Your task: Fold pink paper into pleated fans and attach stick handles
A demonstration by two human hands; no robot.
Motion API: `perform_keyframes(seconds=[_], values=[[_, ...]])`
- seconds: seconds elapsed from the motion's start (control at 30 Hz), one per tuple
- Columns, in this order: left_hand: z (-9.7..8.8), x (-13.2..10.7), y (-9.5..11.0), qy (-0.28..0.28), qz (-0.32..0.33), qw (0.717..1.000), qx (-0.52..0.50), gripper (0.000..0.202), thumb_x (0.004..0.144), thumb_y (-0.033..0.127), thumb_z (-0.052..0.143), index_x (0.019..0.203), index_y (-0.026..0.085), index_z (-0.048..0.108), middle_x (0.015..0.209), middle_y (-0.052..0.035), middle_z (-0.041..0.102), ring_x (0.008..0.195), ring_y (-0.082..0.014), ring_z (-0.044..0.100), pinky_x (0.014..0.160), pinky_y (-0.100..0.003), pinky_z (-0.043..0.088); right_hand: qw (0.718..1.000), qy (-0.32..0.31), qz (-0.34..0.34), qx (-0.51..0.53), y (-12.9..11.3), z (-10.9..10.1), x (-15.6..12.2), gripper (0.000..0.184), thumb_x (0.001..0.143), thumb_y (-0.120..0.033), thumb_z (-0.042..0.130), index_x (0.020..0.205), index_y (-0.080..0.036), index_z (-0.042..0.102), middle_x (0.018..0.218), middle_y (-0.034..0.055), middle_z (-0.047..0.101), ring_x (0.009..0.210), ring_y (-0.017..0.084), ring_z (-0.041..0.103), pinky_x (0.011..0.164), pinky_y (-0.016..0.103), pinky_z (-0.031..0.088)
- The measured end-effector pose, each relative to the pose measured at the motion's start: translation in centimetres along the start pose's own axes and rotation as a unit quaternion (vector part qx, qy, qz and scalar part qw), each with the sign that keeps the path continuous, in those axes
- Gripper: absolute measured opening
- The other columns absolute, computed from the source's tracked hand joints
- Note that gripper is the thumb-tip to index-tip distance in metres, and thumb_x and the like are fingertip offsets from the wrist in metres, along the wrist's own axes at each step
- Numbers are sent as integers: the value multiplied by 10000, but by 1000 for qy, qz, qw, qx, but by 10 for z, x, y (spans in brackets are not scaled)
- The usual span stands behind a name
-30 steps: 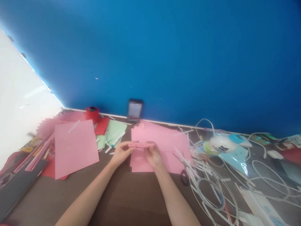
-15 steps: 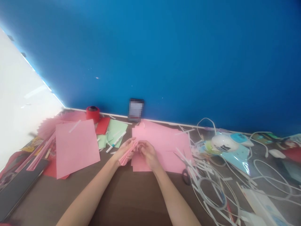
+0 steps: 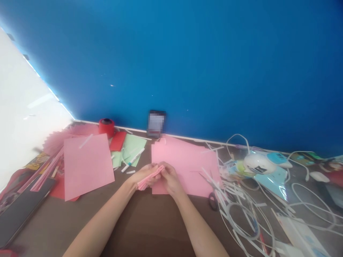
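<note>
A narrow bundle of accordion-pleated pink paper (image 3: 149, 178) lies slantwise between my hands, its lower end fanned a little. My left hand (image 3: 141, 174) is closed around its left side. At the upper right end, my right hand (image 3: 170, 178) pinches the folds with thumb and fingers. Both hands are just over the near left part of a stack of pink paper sheets (image 3: 193, 160). Right of the stack lie scissors (image 3: 212, 200) with dark handles, beside a heap of white paper strips.
At the left are a loose pink sheet (image 3: 88, 167), pleated pink paper (image 3: 57, 141), a red tape roll (image 3: 106, 126), green paper (image 3: 134, 144) and a marker (image 3: 132, 160). White cables (image 3: 242, 221) tangle at the right. A blue wall (image 3: 171, 64) rises behind the table.
The pleated paper has turned flatter, its upper end now further right. My right hand has closed in on that end, where its fingers were curled beside it before.
</note>
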State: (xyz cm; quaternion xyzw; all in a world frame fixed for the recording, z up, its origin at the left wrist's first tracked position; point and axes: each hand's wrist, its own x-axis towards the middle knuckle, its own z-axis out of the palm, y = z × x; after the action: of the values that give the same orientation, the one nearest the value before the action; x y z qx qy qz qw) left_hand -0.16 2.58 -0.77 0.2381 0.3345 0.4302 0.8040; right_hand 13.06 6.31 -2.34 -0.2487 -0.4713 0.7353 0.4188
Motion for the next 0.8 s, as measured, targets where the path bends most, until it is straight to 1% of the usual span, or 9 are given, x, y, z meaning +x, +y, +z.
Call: perform_keyframes(seconds=[0.17,0.33,0.4,0.5,0.6,0.63,0.7,0.77,0.8], values=[[0,3,-4,8,12,1000,10,382,748,497,576,698,147,431,519,61,425,307,4,316,275,-125,178,999,42,16,28,3,6,-2,258,664,-460,683,674,-211,620,710,8,580,708,167,538,755,317,440],[1,3,-6,9,22,1000,-8,379,738,493,590,709,163,408,499,70,417,300,-4,320,271,-118,174,998,40,32,46,3,8,-2,257,678,-447,676,652,-204,597,676,1,556,688,158,530,719,299,442],[1,2,-6,19,24,999,-24,384,720,493,611,731,163,415,519,69,432,297,2,318,269,-115,168,999,25,28,19,1,7,-2,246,678,-445,676,691,-208,612,710,7,569,703,158,531,717,294,442],[0,0,-6,50,4,998,-40,358,733,468,611,789,159,439,521,73,427,290,4,323,272,-108,168,998,18,4,-52,-3,6,-3,249,647,-416,710,781,-222,630,801,18,602,777,176,543,748,299,444],[-2,0,-5,70,-23,996,-44,336,780,470,552,848,153,465,521,66,443,287,-2,339,273,-108,185,993,29,-22,-114,-5,4,-4,197,653,-360,715,764,-219,634,858,25,623,824,183,555,782,306,440],[-3,0,-5,59,-30,997,-43,352,797,491,515,872,149,478,527,57,459,288,-6,349,272,-109,193,991,33,-20,-126,-6,3,-4,177,670,-354,701,754,-214,633,851,26,629,807,180,562,772,306,443],[-8,1,-6,11,-51,998,-42,429,816,554,422,900,140,501,519,42,478,283,-21,366,260,-120,201,988,47,-15,-145,-6,3,-5,164,690,-350,683,748,-206,628,805,23,635,756,171,567,736,298,446],[-15,3,-9,-41,-78,995,-44,517,809,619,338,855,135,513,462,45,447,261,-44,363,239,-138,189,983,63,-19,-172,-5,4,-6,164,709,-353,663,751,-201,617,764,14,627,734,165,563,715,286,440],[-18,5,-10,-54,-90,993,-50,546,800,645,310,816,137,510,431,53,415,247,-51,349,230,-146,176,979,68,-25,-188,-5,5,-6,164,721,-355,649,750,-198,609,756,11,621,738,164,559,716,280,434]])
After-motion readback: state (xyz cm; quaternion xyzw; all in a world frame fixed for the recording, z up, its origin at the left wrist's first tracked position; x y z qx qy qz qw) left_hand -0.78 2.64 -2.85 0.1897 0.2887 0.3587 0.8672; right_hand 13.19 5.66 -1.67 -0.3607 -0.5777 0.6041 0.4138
